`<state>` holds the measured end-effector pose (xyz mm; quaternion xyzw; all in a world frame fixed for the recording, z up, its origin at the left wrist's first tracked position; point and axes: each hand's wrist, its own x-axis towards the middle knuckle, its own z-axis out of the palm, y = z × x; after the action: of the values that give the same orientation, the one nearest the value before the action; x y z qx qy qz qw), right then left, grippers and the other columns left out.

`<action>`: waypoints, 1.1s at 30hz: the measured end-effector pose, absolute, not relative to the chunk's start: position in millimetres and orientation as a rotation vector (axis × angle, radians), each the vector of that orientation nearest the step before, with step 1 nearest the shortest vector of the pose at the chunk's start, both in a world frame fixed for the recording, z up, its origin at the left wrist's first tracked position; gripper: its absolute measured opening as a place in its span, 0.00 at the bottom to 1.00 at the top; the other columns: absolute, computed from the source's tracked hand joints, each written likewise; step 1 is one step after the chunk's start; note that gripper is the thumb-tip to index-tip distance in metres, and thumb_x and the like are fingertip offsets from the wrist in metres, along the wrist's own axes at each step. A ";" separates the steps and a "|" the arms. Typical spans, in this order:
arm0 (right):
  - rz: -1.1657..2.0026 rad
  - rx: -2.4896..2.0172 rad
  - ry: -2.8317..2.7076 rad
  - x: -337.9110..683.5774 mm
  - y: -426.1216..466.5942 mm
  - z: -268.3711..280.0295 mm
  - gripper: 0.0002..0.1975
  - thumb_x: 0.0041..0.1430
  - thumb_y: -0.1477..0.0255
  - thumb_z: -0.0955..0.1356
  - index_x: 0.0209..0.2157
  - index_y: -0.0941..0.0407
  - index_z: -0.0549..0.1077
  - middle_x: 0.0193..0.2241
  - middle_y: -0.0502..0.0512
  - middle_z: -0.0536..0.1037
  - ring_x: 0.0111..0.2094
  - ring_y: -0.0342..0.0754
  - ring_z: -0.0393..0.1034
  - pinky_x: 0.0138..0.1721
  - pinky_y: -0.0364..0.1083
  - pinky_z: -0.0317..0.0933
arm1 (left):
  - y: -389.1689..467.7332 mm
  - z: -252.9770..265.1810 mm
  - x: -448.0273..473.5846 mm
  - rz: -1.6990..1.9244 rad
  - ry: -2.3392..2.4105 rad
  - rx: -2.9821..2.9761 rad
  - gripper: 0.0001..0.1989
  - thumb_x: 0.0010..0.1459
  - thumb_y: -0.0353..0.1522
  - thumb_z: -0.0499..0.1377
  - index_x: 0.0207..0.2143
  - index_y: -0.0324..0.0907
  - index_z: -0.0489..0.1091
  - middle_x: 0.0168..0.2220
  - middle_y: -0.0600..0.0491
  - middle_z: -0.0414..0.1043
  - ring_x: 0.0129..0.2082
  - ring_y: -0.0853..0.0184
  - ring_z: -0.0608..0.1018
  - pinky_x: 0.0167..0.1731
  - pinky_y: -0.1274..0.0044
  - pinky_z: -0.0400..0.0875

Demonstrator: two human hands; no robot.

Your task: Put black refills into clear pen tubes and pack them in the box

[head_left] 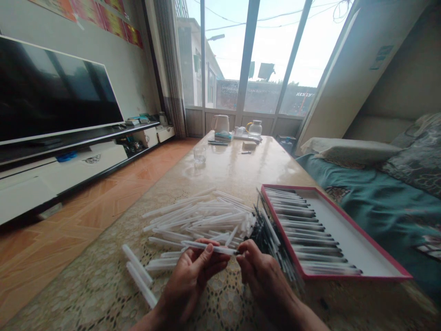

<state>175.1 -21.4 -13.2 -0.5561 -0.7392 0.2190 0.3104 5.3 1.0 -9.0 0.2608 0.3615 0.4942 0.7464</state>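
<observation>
Head view: the person's left hand (pixel 197 264) holds a slim, straight, translucent white plastic tube (pixel 223 250) above the near middle of the table, thumb pressed on top and fingers curled below. The tube lies almost level, its far-left end free past the fingers, its right end at the right hand (pixel 257 264). There the thumb and forefinger close about a small dark tip (pixel 237 252) at the tube's mouth; how much of it they cover is hidden.

Left of and beyond the hands spreads a loose pile of similar white plastic tubes (pixel 203 214), with a pair of stray white tubes (pixel 137 264) apart at the near left. Just right of the pile lies a heap of thin black-and-grey sticks (pixel 267 232), beside a shallow, red-rimmed box with a white floor (pixel 339 216), where dark-ended tubes (pixel 310 234) lie in a row. All rest on a patterned, glossy tablecloth (pixel 103 276).

The tube should be very light and fairly stiff, smooth enough to roll or slip, and its thin wall might dent under a hard squeeze. A light thumb-and-finger hold near the mouth would steady it best; the dark tip, being small, calls for fingertips only.
</observation>
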 end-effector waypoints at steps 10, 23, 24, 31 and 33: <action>0.581 -1.426 -1.868 173.5 -19.2 -22.7 0.17 0.63 0.58 0.52 0.32 0.54 0.61 0.14 0.47 0.69 0.16 0.42 0.64 0.20 0.39 0.51 | 1.2 -10.7 5.8 1.079 0.788 0.563 0.06 0.48 0.30 0.64 0.30 0.37 0.72 0.28 0.48 0.79 0.31 0.63 0.80 0.36 0.72 0.74; 0.644 -1.428 -1.892 174.7 -20.8 -18.9 0.16 0.63 0.60 0.52 0.31 0.54 0.60 0.15 0.47 0.70 0.16 0.42 0.65 0.20 0.39 0.51 | 0.4 -6.6 8.3 1.086 0.809 0.578 0.06 0.49 0.29 0.63 0.30 0.38 0.70 0.26 0.49 0.78 0.29 0.64 0.80 0.34 0.73 0.74; 0.661 -1.421 -1.891 174.6 -20.9 -18.7 0.17 0.64 0.60 0.51 0.29 0.54 0.60 0.15 0.47 0.70 0.16 0.42 0.64 0.20 0.39 0.51 | 0.5 -7.4 8.0 1.083 0.804 0.583 0.06 0.49 0.29 0.63 0.30 0.38 0.70 0.26 0.50 0.78 0.29 0.64 0.80 0.34 0.73 0.74; 0.941 -1.350 -1.703 173.1 -19.9 -17.8 0.22 0.63 0.56 0.53 0.21 0.54 0.58 0.10 0.48 0.67 0.13 0.40 0.62 0.18 0.38 0.53 | -0.9 -12.2 8.1 1.045 0.756 0.661 0.07 0.49 0.31 0.63 0.31 0.38 0.70 0.26 0.49 0.79 0.28 0.65 0.80 0.31 0.75 0.73; 1.137 -1.348 -1.549 170.8 -20.4 -17.3 0.23 0.60 0.52 0.54 0.21 0.55 0.59 0.09 0.46 0.65 0.10 0.39 0.58 0.14 0.37 0.50 | -0.5 -12.9 8.2 1.034 0.747 0.687 0.06 0.49 0.31 0.63 0.30 0.39 0.71 0.27 0.49 0.79 0.29 0.65 0.80 0.32 0.75 0.73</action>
<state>170.8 -20.4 -17.3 -0.5296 -0.6087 0.4466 0.3866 8.2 -0.5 -12.9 0.3142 0.3418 0.4729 0.7489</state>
